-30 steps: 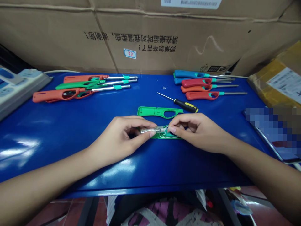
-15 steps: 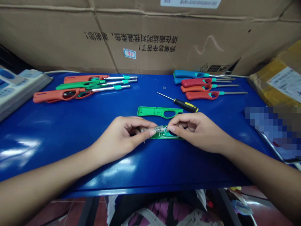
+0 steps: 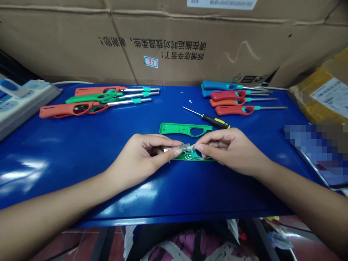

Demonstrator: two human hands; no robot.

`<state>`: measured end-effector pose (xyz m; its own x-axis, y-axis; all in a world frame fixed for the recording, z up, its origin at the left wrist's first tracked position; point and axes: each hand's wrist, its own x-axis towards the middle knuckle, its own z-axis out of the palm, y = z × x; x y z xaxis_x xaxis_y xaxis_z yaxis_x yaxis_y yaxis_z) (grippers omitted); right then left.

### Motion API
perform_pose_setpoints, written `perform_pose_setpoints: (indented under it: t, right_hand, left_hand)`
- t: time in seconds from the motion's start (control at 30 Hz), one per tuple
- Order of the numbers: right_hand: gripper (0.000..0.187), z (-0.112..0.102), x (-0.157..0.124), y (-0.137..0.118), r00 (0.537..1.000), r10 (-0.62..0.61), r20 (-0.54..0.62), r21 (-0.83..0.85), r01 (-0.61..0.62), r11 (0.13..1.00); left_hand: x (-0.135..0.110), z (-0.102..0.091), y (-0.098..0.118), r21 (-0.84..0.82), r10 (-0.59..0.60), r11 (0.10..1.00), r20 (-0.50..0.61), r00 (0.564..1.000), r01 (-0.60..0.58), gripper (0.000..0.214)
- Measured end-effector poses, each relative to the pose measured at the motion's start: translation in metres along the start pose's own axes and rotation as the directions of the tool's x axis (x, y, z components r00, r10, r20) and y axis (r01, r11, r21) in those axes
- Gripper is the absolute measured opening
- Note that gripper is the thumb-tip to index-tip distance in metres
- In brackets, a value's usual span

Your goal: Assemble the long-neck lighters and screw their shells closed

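My left hand [image 3: 144, 152] is closed, thumb and fingers pinching a small clear fuel tank [image 3: 185, 146]. The fingers of my right hand [image 3: 233, 150] come together at the tank's right end, on a thin white tube [image 3: 191, 148]; the fingertips partly hide it. Under both hands lies a green lighter shell half [image 3: 178, 158] with a thin white wire [image 3: 187, 158] looping over it. Just beyond the hands sits the other green shell half [image 3: 171, 128], inner side up. A black and yellow screwdriver [image 3: 216, 121] lies behind it, with small screws [image 3: 190, 101] farther back.
Orange and green lighters [image 3: 67, 109] with metal barrels lie at the back left. Several blue, red and orange lighters [image 3: 231, 110] lie at the back right. A cardboard box [image 3: 81, 61] walls the rear. At the sides are a power strip [image 3: 24, 101] and a phone [image 3: 312, 159].
The clear tank has tilted slightly between my fingers, its right end a little higher. Both hands keep nearly the same place and grip.
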<state>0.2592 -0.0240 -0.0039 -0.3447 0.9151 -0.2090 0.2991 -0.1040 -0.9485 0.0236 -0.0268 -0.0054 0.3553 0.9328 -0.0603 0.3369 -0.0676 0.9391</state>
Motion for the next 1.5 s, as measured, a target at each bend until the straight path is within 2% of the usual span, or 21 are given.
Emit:
perform_pose_setpoints:
  t: [0.3, 0.6, 0.8, 0.97, 1.13, 1.33, 1.5]
  right_hand:
    - [0.025, 0.001, 0.001, -0.002, 1.000, -0.001, -0.005, 0.008, 0.002, 1.000]
    - [0.016, 0.000, 0.001, -0.001, 0.999, 0.038, 0.029, 0.034, -0.039, 0.999]
    - [0.017, 0.000, 0.002, 0.000, 0.998, 0.047, 0.037, 0.050, -0.049, 0.998]
    - [0.018, 0.002, 0.003, -0.001, 0.998, 0.061, -0.001, 0.058, -0.061, 0.996]
    - [0.021, 0.002, 0.003, 0.003, 0.999, 0.024, -0.033, 0.115, -0.020, 0.993]
    - [0.023, 0.001, 0.002, 0.010, 1.000, -0.018, -0.022, 0.006, 0.018, 1.000]
    - [0.024, 0.001, 0.003, 0.011, 0.999, -0.039, -0.019, -0.014, 0.039, 0.999]
  left_hand:
    - [0.003, 0.000, -0.002, 0.012, 0.037, 0.999, 0.012, 0.999, -0.037, 0.021]
    - [0.003, 0.001, -0.003, 0.019, 0.062, 0.998, 0.019, 0.998, -0.063, 0.018]
    - [0.002, 0.002, -0.004, 0.071, 0.118, 0.991, -0.027, 0.993, -0.116, 0.017]
    - [0.001, -0.001, -0.005, 0.135, 0.180, 0.976, -0.071, 0.981, -0.169, 0.017]
    - [0.001, -0.001, -0.004, 0.127, 0.152, 0.982, -0.067, 0.986, -0.143, 0.017]
    - [0.002, 0.001, -0.004, 0.086, 0.081, 0.993, -0.046, 0.996, -0.077, 0.019]
    - [0.002, 0.002, -0.004, 0.083, 0.073, 0.994, -0.049, 0.996, -0.069, 0.020]
